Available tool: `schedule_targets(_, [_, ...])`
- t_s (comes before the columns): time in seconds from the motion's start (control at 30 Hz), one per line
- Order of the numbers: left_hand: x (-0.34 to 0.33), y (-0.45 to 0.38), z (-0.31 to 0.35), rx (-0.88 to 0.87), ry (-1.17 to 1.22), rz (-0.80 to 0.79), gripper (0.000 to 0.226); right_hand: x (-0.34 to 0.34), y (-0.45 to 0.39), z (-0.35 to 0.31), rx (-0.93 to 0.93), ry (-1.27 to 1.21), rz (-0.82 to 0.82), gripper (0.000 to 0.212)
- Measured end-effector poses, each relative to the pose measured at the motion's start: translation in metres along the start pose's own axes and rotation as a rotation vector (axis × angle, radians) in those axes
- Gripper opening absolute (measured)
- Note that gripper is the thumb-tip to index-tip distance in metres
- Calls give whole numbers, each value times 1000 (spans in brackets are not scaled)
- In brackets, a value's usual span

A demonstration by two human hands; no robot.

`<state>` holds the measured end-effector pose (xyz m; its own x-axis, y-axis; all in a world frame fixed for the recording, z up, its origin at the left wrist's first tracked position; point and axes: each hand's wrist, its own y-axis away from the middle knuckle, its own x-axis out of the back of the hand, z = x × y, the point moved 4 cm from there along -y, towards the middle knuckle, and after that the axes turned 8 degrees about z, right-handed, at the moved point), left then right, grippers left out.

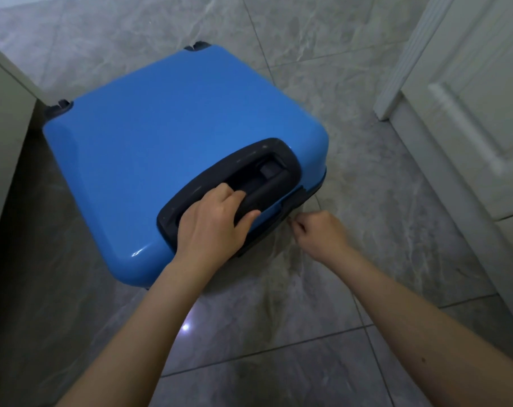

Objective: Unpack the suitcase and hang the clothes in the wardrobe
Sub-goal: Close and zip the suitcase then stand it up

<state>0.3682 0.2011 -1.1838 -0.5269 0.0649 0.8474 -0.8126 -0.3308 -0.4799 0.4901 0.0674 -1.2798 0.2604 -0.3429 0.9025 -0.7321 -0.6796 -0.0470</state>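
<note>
A blue suitcase [167, 148] lies closed on the grey tiled floor [308, 333], filling the centre and left of the frame, with two dark wheels [58, 107] showing at its far edge toward the upper left. The left hand [211, 224] is on the black handle [243, 183] at the near end of the case, its fingers [234, 198] curled over the grip bar and holding it. Just to the right, at the case's lower right corner, the right hand [320, 233] has its fingers clenched in a pinch beside the dark zip seam [293, 201]; whatever it pinches is too small to make out. A white panelled door [469, 98] stands at the right of the frame, and a pale cabinet side [2, 142] at the left.
</note>
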Motion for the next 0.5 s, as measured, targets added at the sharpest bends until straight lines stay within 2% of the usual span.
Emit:
schedule_targets(0.27, [13, 23, -35, -107, -30, 17, 36, -24, 19, -26, 212, -27, 20, 39])
schedule_targets(0.37, [25, 37, -61, -137, -47, 22, 35, -39, 33, -54, 205, -87, -33, 41])
schedule_targets(0.5, [40, 46, -80, -41, -101, -23, 37, -51, 41, -92, 175, -127, -65, 34])
